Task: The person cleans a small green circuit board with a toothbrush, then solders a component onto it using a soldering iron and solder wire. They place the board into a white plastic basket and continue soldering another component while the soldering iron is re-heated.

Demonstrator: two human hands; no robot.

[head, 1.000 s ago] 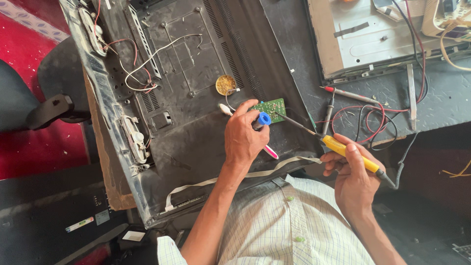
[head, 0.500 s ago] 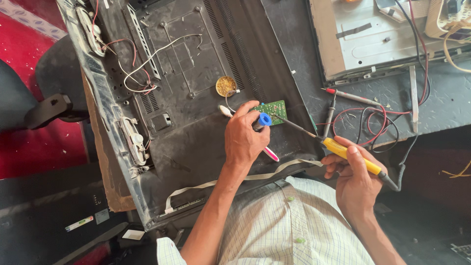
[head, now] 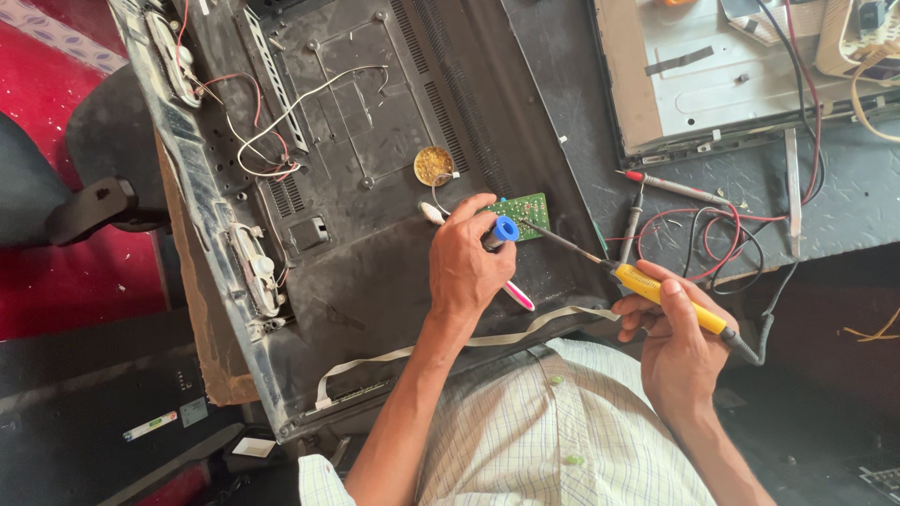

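My left hand [head: 469, 262] rests on the black back cover [head: 375, 141] of a flat screen set and holds a blue spool [head: 506, 230] beside a small green circuit board [head: 525, 208]. A white and pink toothbrush [head: 518, 297] lies under that hand. My right hand [head: 680, 342] grips a yellow-handled soldering iron [head: 656, 290]; its thin tip [head: 539, 230] reaches the green board next to the spool. A small round tin of yellowish paste [head: 434, 166] sits just above the left hand.
Red and black probe leads [head: 698, 230] lie tangled right of the board. An opened panel with a metal plate [head: 731, 75] lies at top right. A white ribbon cable [head: 412, 351] crosses the cover's near edge. A dark chair [head: 84, 197] and red carpet [head: 56, 112] are at left.
Both hands keep their grips and positions; only the view has shifted slightly.
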